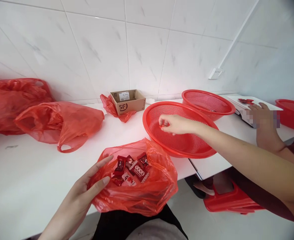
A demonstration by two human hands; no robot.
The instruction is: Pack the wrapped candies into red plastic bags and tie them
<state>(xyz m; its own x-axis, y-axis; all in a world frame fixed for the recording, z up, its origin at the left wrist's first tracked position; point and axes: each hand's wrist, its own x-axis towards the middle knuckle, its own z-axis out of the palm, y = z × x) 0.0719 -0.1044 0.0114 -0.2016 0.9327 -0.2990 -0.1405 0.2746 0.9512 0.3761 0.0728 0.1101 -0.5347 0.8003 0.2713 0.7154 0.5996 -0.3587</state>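
Observation:
A red plastic bag (147, 196) lies open at the near edge of the white counter (24, 186), with several red wrapped candies (131, 168) inside. My left hand (86, 193) holds the bag's left rim between thumb and fingers. My right hand (174, 125) reaches out over a large red mesh basket (182, 146) and pinches a small red candy (163, 124) in its fingertips, just above the basket's inside.
A second red basket (207, 103) stands behind the first and a third (292, 113) at far right. Two more red bags (61, 123) lie at left, with a small cardboard box (128, 100) by the tiled wall. Another person's hand (264, 123) rests on the counter at right.

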